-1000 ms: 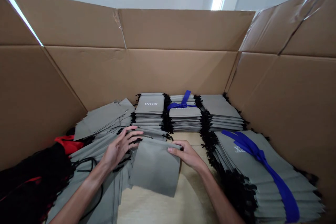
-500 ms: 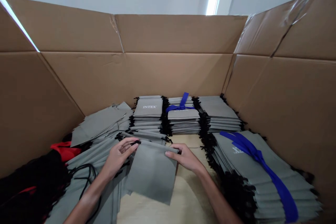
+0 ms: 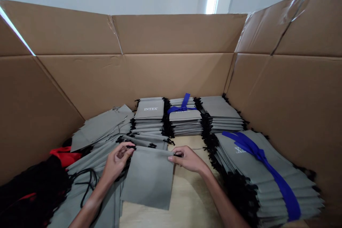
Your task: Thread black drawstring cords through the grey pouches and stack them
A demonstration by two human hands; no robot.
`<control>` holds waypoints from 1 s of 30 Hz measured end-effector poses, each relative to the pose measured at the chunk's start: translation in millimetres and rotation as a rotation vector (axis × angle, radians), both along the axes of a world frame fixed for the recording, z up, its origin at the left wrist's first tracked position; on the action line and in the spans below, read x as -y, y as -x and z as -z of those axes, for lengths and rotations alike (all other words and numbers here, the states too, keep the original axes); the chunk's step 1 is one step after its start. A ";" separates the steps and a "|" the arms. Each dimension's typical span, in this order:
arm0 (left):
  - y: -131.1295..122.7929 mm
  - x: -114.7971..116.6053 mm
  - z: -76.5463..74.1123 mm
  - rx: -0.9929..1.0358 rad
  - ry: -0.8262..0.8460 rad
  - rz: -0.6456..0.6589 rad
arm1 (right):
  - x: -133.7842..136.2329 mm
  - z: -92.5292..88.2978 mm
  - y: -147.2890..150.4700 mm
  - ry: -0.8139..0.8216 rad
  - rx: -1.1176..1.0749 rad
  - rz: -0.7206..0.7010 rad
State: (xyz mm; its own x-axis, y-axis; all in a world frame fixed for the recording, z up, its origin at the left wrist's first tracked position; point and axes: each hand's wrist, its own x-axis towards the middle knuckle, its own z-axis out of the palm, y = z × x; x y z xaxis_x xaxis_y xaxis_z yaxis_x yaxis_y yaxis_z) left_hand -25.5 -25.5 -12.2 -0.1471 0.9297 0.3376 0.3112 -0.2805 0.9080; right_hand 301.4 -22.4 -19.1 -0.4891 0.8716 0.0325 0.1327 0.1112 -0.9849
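Observation:
A flat grey drawstring bag (image 3: pixel 149 181) hangs between my hands above the wooden surface, its plain side facing me. My left hand (image 3: pixel 119 158) pinches its top left corner, where a black cord end sticks out. At the top right corner, my right hand (image 3: pixel 187 158) pinches the bag beside another black cord end. Behind it lies a pile of similar bags (image 3: pixel 160 142) with black knots. Under my left forearm, more grey bags (image 3: pixel 80 192) are spread with a loose black cord (image 3: pixel 89 181) on top.
Tall cardboard walls (image 3: pixel 171 71) enclose the surface. Stacks of grey bags (image 3: pixel 149 110) marked INTEX line the back. A large bundle (image 3: pixel 267 171) tied with blue ribbon (image 3: pixel 278 178) is at right. Black cords (image 3: pixel 32 192) and red cloth (image 3: pixel 64 156) lie at left.
Both hands and the bag have shifted slightly left in view, and the bag's front now faces me more squarely. The whole view has also shifted a little.

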 end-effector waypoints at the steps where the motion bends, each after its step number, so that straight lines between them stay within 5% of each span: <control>1: 0.0 0.3 -0.6 -0.007 -0.012 -0.015 | 0.2 -0.1 -0.3 -0.001 0.002 0.000; 7: -0.1 3.6 -7.2 -0.023 -0.013 -0.052 | 1.9 1.0 -1.7 -0.052 0.095 0.006; 14: -14.7 15.2 -5.5 -0.095 0.072 0.133 | 16.1 -8.7 19.1 -0.545 0.383 0.288; 23: -47.2 29.5 0.0 -0.125 0.026 0.297 | 30.2 -8.8 55.1 -0.274 0.186 0.130; 30: -50.1 37.9 -2.7 -0.238 0.012 0.335 | 31.2 -7.5 48.5 -0.443 0.346 0.141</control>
State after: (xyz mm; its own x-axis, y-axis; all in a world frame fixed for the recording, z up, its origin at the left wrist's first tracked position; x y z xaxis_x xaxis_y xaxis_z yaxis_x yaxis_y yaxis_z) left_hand 24.5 -63.3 -9.5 0.2454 0.9169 0.3148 0.4058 -0.3921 0.8256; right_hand 252.9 -53.6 -11.6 -0.4162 0.8690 0.2677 0.4821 0.4605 -0.7453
